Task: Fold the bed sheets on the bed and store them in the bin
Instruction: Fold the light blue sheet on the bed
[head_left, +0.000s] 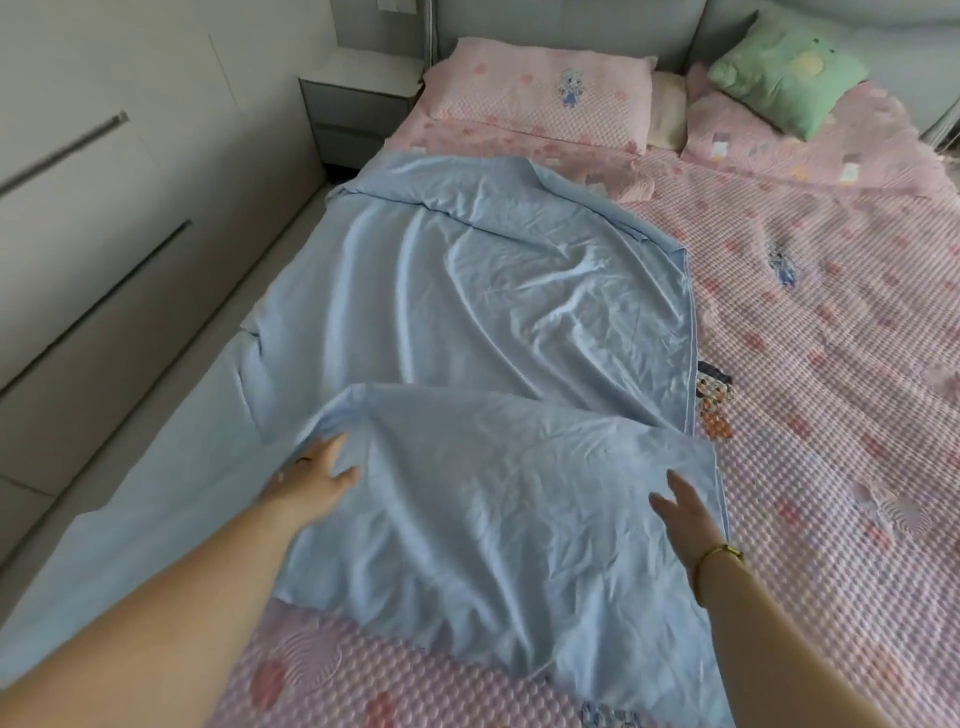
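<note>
Across bed's left half, 7 to 11 o'clock: light blue wrinkled fabric bed sheet (467, 291) on pink quilted bedspread (805, 364), near end folded over itself. Left hand (317, 478) at fold's 9 o'clock corner, fabric bunched there; pinching or flat, can't tell. Right hand (685, 512) at 3 o'clock edge, fingers straight, resting flat on sheet.

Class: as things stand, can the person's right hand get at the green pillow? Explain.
Probably not. Nothing blocks it, but the right hand rests on the blue sheet at the near end; the green pillow lies far beyond.
</note>
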